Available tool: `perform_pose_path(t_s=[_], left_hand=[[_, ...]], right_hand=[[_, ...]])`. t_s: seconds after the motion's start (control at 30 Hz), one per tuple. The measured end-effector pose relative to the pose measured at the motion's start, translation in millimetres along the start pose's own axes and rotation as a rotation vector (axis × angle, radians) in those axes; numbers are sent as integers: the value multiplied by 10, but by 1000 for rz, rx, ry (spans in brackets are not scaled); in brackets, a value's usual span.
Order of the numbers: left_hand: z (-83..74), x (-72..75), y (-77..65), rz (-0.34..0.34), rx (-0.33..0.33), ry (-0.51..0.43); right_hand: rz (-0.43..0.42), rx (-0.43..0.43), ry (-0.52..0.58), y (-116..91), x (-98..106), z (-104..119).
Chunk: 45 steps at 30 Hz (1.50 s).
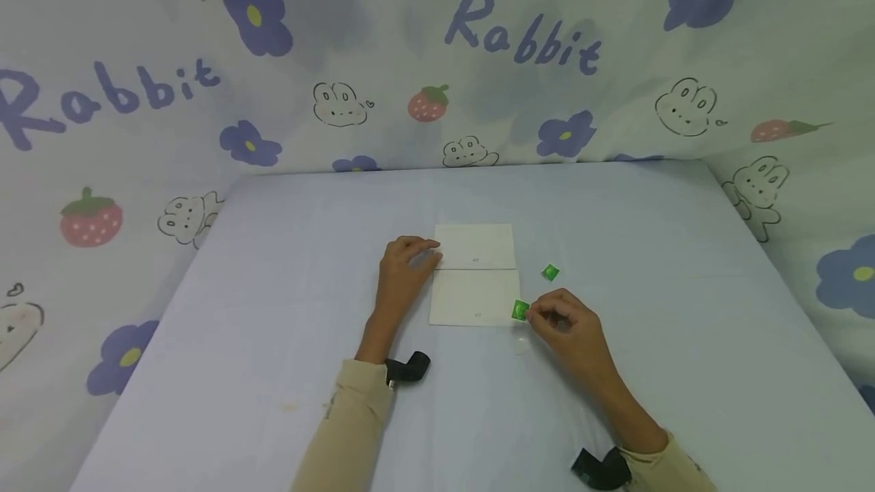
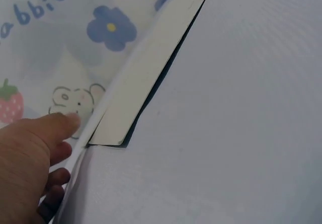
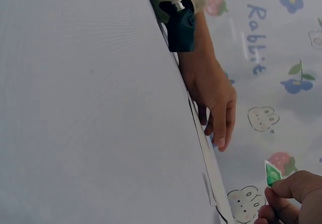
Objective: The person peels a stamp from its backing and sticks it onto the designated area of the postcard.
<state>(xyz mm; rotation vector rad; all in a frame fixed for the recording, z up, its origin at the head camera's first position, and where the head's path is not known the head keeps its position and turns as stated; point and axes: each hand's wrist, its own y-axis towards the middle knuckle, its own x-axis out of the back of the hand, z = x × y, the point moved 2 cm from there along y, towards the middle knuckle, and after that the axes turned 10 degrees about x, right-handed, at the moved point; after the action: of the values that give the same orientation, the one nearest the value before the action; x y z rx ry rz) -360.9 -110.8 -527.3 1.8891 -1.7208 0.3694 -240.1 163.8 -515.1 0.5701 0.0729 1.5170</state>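
Note:
A cream folded card (image 1: 475, 298) lies spread on the white table, its crease running across the middle. At its left edge, near the crease, the left hand (image 1: 408, 272) rests with fingers loosely bent; the left wrist view shows thumb and fingers beside the card (image 2: 143, 83), pinching nothing visible. The right hand (image 1: 567, 321) pinches a small green square stamp (image 1: 521, 310) by its edge between thumb and forefinger, over the card's lower right edge. In the right wrist view the stamp (image 3: 272, 173) stands tilted at the fingertips. A second green stamp (image 1: 550, 272) lies right of the card.
A small translucent piece (image 1: 522, 345) lies just below the card's lower right corner. Black wrist mounts (image 1: 409, 367) sit at both sleeves. A printed curtain (image 1: 383, 44) with flowers and rabbits hangs behind the white table (image 1: 287, 272).

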Motion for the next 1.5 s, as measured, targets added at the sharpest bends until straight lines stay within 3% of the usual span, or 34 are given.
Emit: perform_pose_path(t_s=[0.07,0.27,0.37,0.53,0.73,0.87,1.1,1.5], left_hand=[[7,-12,-3,10,-2,24],[-6,-20,0,27,-7,83],[-7,-26,8,24,-22,111],[-7,-44,15,12,-64,136],[-16,-47,2,-1,-93,134],[-30,-42,-2,-7,-95,139],[-28,-42,12,-11,-99,149],[-20,-54,3,-4,-72,165]], right_hand=[[-4,11,-3,4,-7,-35],[-45,157,-128,83,-20,-149],[-87,188,-170,161,-5,-91],[-132,174,-172,317,48,75],[-171,179,-162,462,67,32],[-173,140,-165,517,54,-52],[-154,123,-173,605,60,-424],[-130,132,-192,751,52,-547]])
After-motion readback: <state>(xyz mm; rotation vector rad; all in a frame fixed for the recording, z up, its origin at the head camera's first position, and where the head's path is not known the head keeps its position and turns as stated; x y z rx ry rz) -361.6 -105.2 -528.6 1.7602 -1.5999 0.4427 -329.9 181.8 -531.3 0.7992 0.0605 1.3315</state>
